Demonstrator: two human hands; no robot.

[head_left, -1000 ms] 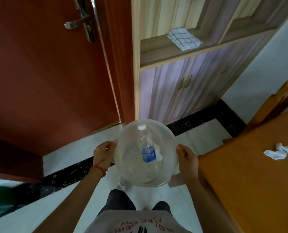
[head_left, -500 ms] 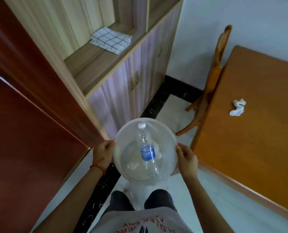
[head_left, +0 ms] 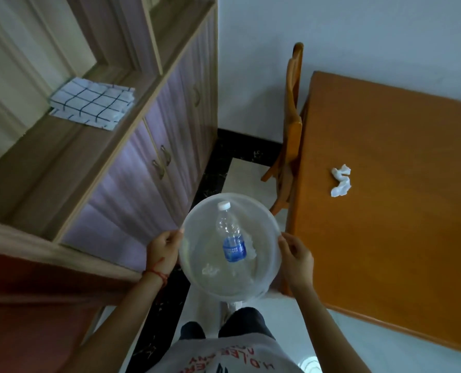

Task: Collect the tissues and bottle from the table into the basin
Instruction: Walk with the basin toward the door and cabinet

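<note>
I hold a clear round plastic basin (head_left: 197, 227) in front of my waist. My left hand (head_left: 163, 249) grips its left rim and my right hand (head_left: 295, 255) grips its right rim. Inside lies a clear bottle (head_left: 230, 238) with a white cap and blue label, cap pointing away from me. A crumpled white tissue (head_left: 210, 270) rests on the basin floor, and another tissue (head_left: 250, 247) shows beside the bottle's label. One more crumpled white tissue (head_left: 341, 181) lies on the orange wooden table (head_left: 385, 224) to my right.
A wooden chair (head_left: 291, 125) is tucked at the table's far left edge. On my left stands a cabinet (head_left: 148, 162) with purple doors and a folded checked cloth (head_left: 92, 106) on its shelf. White floor tiles run between cabinet and table.
The view has swung to the right, away from the red door, so the table and its tissue come more into view. The basin stays held in both hands with the bottle inside.
</note>
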